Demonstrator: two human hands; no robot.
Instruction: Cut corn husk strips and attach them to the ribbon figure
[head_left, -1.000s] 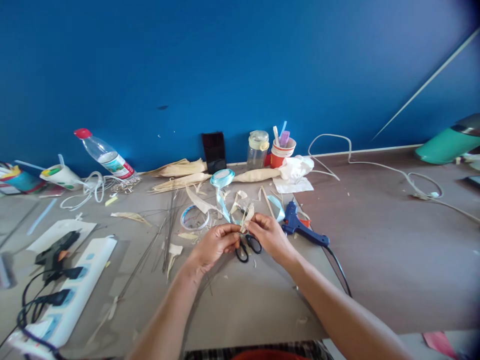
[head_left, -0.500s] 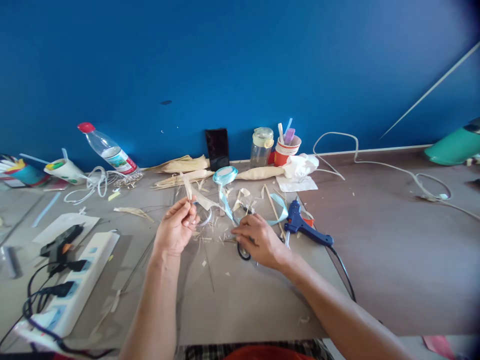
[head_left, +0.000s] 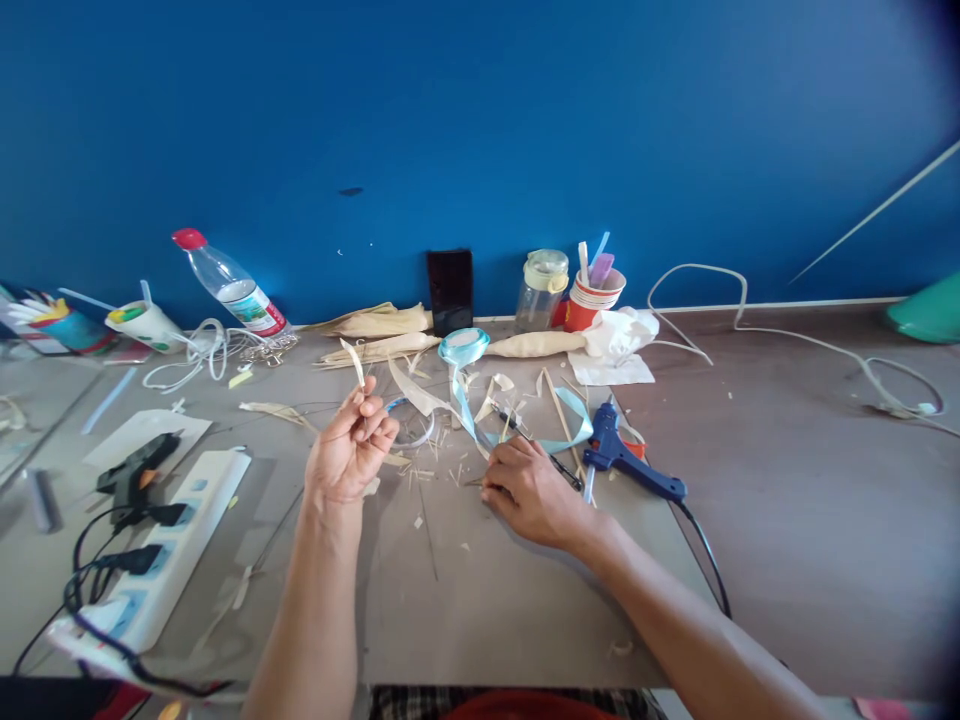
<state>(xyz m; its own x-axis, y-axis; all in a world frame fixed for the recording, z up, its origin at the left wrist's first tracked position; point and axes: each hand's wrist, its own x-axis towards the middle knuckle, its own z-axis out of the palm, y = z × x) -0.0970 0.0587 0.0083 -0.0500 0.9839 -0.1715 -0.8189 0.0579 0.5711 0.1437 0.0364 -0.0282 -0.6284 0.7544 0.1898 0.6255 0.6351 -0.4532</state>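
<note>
My left hand (head_left: 352, 440) is raised over the desk, thumb and fingers pinching a thin wire with a narrow pale strip (head_left: 352, 362), like dried husk, standing up from it. My right hand (head_left: 536, 490) rests low on the desk with its fingers curled under. A small pointed end (head_left: 474, 483) shows at its fingertips, but what it grips is hidden. Just beyond this hand lies a slim black tool (head_left: 564, 472). Light blue ribbon (head_left: 463, 400) runs from its roll (head_left: 463, 346) towards the right hand. Between the hands are a pale husk piece (head_left: 420, 392) and scattered scraps.
A blue glue gun (head_left: 630, 462) lies on the right, its cord hanging towards the front. At left are a power strip (head_left: 184, 540) and a black glue gun (head_left: 142, 475). A phone (head_left: 450, 292), jar (head_left: 541, 290), paper cups (head_left: 594, 300) and bottle (head_left: 236, 295) line the blue wall.
My right hand has curled its fingers down over the spot where a black loop showed; the loop is now out of sight. The left hand's strip has come clear of the larger husk piece.
</note>
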